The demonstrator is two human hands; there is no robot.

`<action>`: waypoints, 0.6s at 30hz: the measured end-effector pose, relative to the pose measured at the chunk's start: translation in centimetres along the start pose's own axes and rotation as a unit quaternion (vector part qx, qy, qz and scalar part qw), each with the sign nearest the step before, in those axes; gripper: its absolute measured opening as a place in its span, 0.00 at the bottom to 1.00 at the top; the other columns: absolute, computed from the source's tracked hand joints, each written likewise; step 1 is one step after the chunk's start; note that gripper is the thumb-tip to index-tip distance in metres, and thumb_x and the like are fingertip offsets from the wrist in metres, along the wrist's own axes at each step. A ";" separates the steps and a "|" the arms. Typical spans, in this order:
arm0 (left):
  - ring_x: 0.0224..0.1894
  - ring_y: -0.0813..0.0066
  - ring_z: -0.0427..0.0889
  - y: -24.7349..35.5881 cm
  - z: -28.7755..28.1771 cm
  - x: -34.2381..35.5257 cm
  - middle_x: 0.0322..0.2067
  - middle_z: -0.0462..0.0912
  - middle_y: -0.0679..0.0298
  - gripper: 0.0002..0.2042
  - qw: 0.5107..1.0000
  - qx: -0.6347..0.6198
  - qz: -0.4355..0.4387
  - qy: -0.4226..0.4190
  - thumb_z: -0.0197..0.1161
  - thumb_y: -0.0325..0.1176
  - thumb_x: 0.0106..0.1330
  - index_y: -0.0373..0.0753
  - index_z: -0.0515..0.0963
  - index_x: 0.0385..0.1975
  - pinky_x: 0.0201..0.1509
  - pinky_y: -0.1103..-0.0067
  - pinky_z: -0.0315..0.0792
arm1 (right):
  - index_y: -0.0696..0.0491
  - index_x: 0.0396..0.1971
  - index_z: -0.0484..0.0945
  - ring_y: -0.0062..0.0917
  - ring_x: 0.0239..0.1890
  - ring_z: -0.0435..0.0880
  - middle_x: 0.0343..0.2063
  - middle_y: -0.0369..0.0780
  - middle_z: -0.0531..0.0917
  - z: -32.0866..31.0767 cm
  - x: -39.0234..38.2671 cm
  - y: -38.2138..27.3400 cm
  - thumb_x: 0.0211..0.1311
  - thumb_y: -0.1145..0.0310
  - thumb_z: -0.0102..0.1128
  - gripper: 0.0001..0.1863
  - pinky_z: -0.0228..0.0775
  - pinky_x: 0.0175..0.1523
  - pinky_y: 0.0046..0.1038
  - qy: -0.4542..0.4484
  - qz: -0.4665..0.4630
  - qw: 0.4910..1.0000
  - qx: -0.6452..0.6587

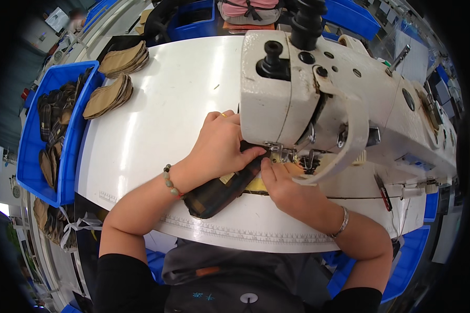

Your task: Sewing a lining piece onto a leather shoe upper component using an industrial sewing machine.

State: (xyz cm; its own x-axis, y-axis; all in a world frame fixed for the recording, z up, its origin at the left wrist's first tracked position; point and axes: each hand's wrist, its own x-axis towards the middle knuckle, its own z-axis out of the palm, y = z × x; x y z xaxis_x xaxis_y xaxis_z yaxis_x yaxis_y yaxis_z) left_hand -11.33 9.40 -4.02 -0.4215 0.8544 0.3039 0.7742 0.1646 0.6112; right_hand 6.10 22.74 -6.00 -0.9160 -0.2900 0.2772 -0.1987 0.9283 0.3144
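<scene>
A dark plaid fabric piece (212, 198), long with a rounded near end, lies slantwise on the white table under the white sewing machine (269, 112). My left hand (216, 148) grips its far part, with the thumb pressed on top close to the presser foot (283, 153). From the right, my right hand (290, 190) pinches the piece's edge just in front of the foot. Its fingertips are partly hidden against the fabric. A small pale label shows on the piece, and a yellow plate (256, 185) shows beside it.
A blue bin (81, 130) at the left holds dark plaid pieces. Two stacks of tan sole-shaped pieces, a far stack (124, 58) and a nearer stack (108, 97), lie beside it. Thread snips (383, 193) lie at the right. A printed ruler (235, 232) follows the table's near edge.
</scene>
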 end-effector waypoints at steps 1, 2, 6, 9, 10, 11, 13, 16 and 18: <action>0.36 0.61 0.78 0.0 0.1 0.0 0.31 0.83 0.61 0.12 0.999 0.030 0.019 0.004 0.75 0.39 0.52 0.41 0.87 0.33 0.47 0.69 0.65 | 0.56 0.48 0.82 0.23 0.26 0.80 0.28 0.34 0.80 -0.4 0.1 0.1 0.52 0.69 0.58 0.21 0.75 0.31 0.24 -0.008 0.023 0.999 0.031; 0.36 0.62 0.78 -0.1 0.2 -0.1 0.33 0.83 0.62 0.12 0.997 0.060 0.038 0.009 0.75 0.39 0.51 0.40 0.87 0.31 0.47 0.69 0.65 | 0.56 0.48 0.82 0.24 0.26 0.80 0.28 0.35 0.80 -0.7 0.2 0.1 0.52 0.69 0.59 0.21 0.74 0.29 0.24 -0.017 0.046 0.997 0.062; 0.37 0.63 0.78 0.2 0.1 0.1 0.38 0.83 0.63 0.10 0.998 0.043 0.046 0.007 0.75 0.38 0.50 0.40 0.87 0.28 0.47 0.69 0.65 | 0.57 0.49 0.82 0.25 0.24 0.80 0.27 0.35 0.81 0.3 -0.4 0.1 0.53 0.70 0.60 0.21 0.74 0.26 0.26 0.002 0.046 0.996 0.072; 0.35 0.61 0.78 0.0 0.1 0.2 0.34 0.83 0.61 0.10 0.995 0.069 0.068 0.024 0.75 0.38 0.49 0.41 0.87 0.29 0.43 0.68 0.68 | 0.57 0.49 0.82 0.24 0.23 0.79 0.24 0.34 0.80 0.1 -0.3 -0.2 0.54 0.69 0.60 0.21 0.72 0.25 0.25 -0.009 0.054 0.997 0.060; 0.35 0.59 0.79 0.2 -0.1 0.4 0.32 0.83 0.59 0.11 0.996 0.080 0.045 0.015 0.75 0.37 0.49 0.41 0.87 0.30 0.40 0.68 0.70 | 0.58 0.49 0.82 0.23 0.23 0.79 0.23 0.34 0.79 0.1 -0.2 -0.2 0.54 0.68 0.60 0.21 0.72 0.25 0.24 -0.003 0.052 0.997 0.055; 0.34 0.57 0.80 0.2 -0.3 0.5 0.29 0.83 0.58 0.11 0.996 0.091 0.022 0.005 0.75 0.37 0.48 0.42 0.87 0.30 0.38 0.67 0.72 | 0.59 0.48 0.82 0.22 0.24 0.79 0.23 0.34 0.79 0.1 -0.1 -0.2 0.55 0.68 0.60 0.20 0.71 0.26 0.24 0.003 0.051 0.997 0.050; 0.33 0.56 0.81 0.0 -0.1 0.5 0.28 0.83 0.57 0.11 0.997 0.070 0.031 0.016 0.76 0.37 0.47 0.42 0.87 0.29 0.37 0.67 0.73 | 0.58 0.50 0.82 0.23 0.25 0.82 0.25 0.35 0.81 0.3 -0.2 -0.1 0.56 0.70 0.60 0.20 0.72 0.26 0.25 -0.009 0.045 0.998 0.041; 0.33 0.55 0.82 -1.0 0.7 0.6 0.28 0.83 0.57 0.12 0.997 0.065 0.051 0.010 0.76 0.36 0.46 0.42 0.85 0.30 0.37 0.66 0.74 | 0.57 0.50 0.81 0.28 0.29 0.85 0.28 0.38 0.84 1.1 -0.4 -0.4 0.59 0.71 0.59 0.18 0.74 0.27 0.28 -0.016 0.091 0.987 0.132; 0.32 0.55 0.82 -1.2 0.9 0.7 0.27 0.83 0.58 0.12 0.995 0.049 0.071 0.041 0.75 0.35 0.46 0.43 0.85 0.32 0.36 0.66 0.75 | 0.56 0.50 0.82 0.31 0.30 0.86 0.29 0.40 0.85 2.4 -0.7 -0.8 0.62 0.71 0.58 0.16 0.75 0.28 0.29 -0.011 0.146 0.962 0.229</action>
State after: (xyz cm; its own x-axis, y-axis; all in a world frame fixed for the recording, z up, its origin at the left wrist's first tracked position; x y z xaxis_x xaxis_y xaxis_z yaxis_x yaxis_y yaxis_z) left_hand -12.13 10.24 -5.14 -0.3392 0.8301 0.4425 0.8692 0.0967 0.4849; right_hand 6.04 22.72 -8.62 -0.9621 -0.0015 0.2727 -0.0607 0.9760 -0.2090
